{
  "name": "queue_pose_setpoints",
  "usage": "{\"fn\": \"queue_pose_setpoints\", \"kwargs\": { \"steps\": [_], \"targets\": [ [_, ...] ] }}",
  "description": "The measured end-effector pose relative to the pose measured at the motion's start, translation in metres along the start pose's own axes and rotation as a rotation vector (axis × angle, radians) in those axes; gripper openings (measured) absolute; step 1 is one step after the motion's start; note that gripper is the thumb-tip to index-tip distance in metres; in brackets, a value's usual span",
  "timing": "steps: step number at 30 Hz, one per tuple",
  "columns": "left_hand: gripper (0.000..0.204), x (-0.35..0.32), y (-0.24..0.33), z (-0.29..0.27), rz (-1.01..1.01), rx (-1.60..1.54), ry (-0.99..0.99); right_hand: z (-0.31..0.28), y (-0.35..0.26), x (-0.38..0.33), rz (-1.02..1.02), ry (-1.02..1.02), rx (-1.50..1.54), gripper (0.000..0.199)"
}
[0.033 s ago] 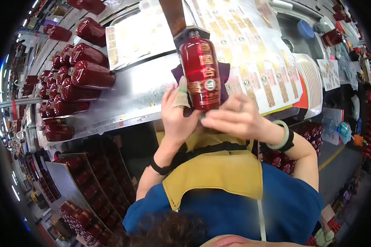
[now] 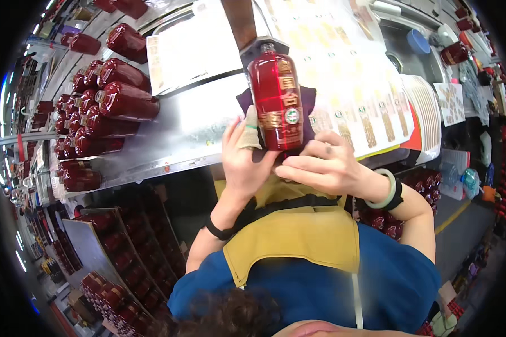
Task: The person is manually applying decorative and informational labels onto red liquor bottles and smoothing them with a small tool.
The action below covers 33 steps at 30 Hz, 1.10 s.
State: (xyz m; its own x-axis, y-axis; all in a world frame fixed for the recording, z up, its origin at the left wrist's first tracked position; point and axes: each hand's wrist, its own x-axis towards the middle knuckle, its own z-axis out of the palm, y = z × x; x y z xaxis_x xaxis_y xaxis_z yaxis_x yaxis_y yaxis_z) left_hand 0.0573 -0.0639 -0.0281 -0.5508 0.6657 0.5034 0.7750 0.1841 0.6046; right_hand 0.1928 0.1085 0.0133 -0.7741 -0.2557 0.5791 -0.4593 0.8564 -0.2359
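A glossy dark red glass bottle with gold characters and a small round green-and-white mark lies in front of me, its neck pointing away. Its neck end meets a dark angular holder below a brown bar. Dark purple cloth spreads under the bottle. My left hand is closed against the bottle's lower left side, its thumb near the base, with beige covers on some fingers. Beside the lower right corner of the bottle, my right hand has its fingers curled and pinched together; whatever sits between the fingertips is hidden.
Several similar red bottles lie grouped on the metal worktop at left. Sheets of gold decals cover the right side, near a sink holding a blue bowl. A rack of bottles stands below the table at left.
My right hand's fingers have drawn in and curled more tightly near the bottle's base. The left hand stays on the bottle. The whole view has shifted slightly.
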Motion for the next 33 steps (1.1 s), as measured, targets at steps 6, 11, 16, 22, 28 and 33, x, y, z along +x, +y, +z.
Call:
{"fn": "queue_pose_setpoints", "kwargs": {
  "steps": [6, 11, 16, 22, 28, 33],
  "targets": [
    [0.096, -0.011, -0.011, 0.017, -0.404, -0.233, -0.058, 0.007, 0.007, 0.001, 0.037, 0.086, -0.022, 0.033],
    [0.084, 0.000, 0.007, 0.006, -0.110, -0.023, 0.047, -0.006, 0.004, 0.010, 0.061, 0.130, -0.020, 0.033],
    [0.092, 0.002, 0.006, -0.015, -0.038, -0.038, -0.057, -0.009, 0.002, 0.001, 0.136, 0.023, 0.154, 0.029],
    [0.072, 0.042, -0.086, -0.051, -0.239, 0.052, 0.064, -0.019, 0.009, -0.005, 0.660, 0.268, 0.327, 0.022],
    [0.043, 0.105, -0.187, -0.050, -0.169, 0.381, 0.014, -0.015, 0.007, -0.003, 0.686, 0.316, 0.359, 0.023],
    [0.025, 0.118, -0.209, -0.043, -0.109, 0.537, -0.106, -0.014, 0.011, -0.002, 0.655, 0.315, 0.267, 0.049]
  ]
}}
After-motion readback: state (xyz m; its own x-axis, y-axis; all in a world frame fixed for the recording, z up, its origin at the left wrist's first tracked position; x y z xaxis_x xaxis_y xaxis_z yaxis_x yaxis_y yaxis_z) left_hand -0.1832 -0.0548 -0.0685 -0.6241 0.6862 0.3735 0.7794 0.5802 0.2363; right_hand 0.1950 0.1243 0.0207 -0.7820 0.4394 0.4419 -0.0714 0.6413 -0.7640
